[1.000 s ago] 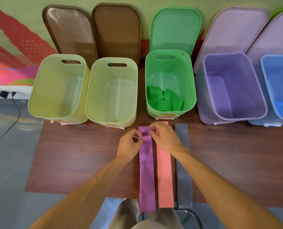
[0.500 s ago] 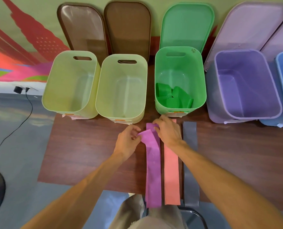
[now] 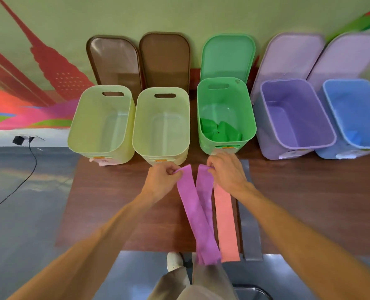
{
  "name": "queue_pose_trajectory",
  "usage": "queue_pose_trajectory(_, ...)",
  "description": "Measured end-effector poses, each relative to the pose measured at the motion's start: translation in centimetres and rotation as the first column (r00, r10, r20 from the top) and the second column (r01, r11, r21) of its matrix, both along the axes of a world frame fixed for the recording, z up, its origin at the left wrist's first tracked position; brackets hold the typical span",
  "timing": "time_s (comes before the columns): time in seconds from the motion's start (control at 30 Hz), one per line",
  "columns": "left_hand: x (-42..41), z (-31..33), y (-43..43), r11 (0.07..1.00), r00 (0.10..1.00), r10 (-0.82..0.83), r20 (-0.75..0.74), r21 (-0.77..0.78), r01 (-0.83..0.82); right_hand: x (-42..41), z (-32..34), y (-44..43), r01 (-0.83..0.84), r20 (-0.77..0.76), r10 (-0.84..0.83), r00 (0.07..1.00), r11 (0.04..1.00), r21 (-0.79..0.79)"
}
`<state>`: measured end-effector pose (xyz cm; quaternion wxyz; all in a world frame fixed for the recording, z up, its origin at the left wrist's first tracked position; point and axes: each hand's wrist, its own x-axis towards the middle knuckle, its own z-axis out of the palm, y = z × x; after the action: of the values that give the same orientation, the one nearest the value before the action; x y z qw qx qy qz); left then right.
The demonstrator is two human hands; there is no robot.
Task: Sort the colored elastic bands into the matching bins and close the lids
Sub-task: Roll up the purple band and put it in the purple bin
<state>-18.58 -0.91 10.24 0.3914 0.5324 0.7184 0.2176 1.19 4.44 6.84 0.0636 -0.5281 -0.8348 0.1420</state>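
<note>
Head view, left to right. Five open bins are standing in a row along the far side of the brown table (image 3: 106,202), with their lids (image 3: 164,59) leaning against the wall behind.

- Far left, a pale yellow-green bin (image 3: 93,126) is sitting at the table's corner. A second pale bin (image 3: 151,131) is standing just beside it on the right.
- The left hand (image 3: 161,180) is hanging just in front of the second pale bin. Its fingers are curled, pinching the far end of the left strip of the purple band (image 3: 201,215).
- The purple band is splaying into two strips that are meeting at the table's near edge. Cannot tell whether this is one loop or two bands.
- The right hand (image 3: 227,172) is pinching the far end of the right strip, fingers curled, just in front of the green bin (image 3: 223,98).
- The green bin is holding crumpled green bands (image 3: 220,132).
- A pink band (image 3: 225,221) is lying flat just right of the purple one, its far end passing under the right hand.
- A grey band (image 3: 250,224) is lying flat beside the pink one.
- The purple bin (image 3: 287,118) is standing right of the green bin.
- The blue bin (image 3: 357,109), far right, is holding a blue band (image 3: 352,134) at its near end.
</note>
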Motion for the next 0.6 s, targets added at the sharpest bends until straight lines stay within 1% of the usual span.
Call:
queue_pose_trajectory(0.1,-0.2,0.9,-0.2,1.0,1.0,0.006,0.001,0.021,-0.006,-0.3,1.0,-0.5,0.032,0.073,-0.032,0.997,0.999,0.008)
queue_pose_trajectory(0.17,-0.3,1.4,-0.3,1.0,1.0,0.004,0.006,0.031,-0.005,-0.8,1.4,-1.0,0.044,0.097,-0.04,0.994,0.998,-0.041)
queue_pose_trajectory(0.3,-0.8,2.7,-0.8,0.998,1.0,0.015,0.024,0.066,-0.016,-1.2,2.7,-1.5,0.053,0.038,-0.046,0.998,0.981,-0.185)
queue_pose_trajectory(0.43,-1.2,4.3,-0.8,0.993,0.999,0.024,0.047,0.117,-0.029,-0.7,4.7,-1.3,0.058,-0.014,-0.063,0.998,0.973,-0.225)
queue_pose_trajectory(0.5,-1.3,5.3,-0.7,0.989,0.999,0.011,0.053,0.147,-0.019,-0.4,6.1,-1.4,0.043,-0.048,-0.058,0.997,0.96,-0.277)
queue_pose_trajectory(0.6,-1.3,7.4,-0.9,0.978,0.999,-0.036,-0.001,0.205,0.036,0.0,8.7,-2.4,-0.006,-0.046,-0.009,0.999,0.946,-0.323)
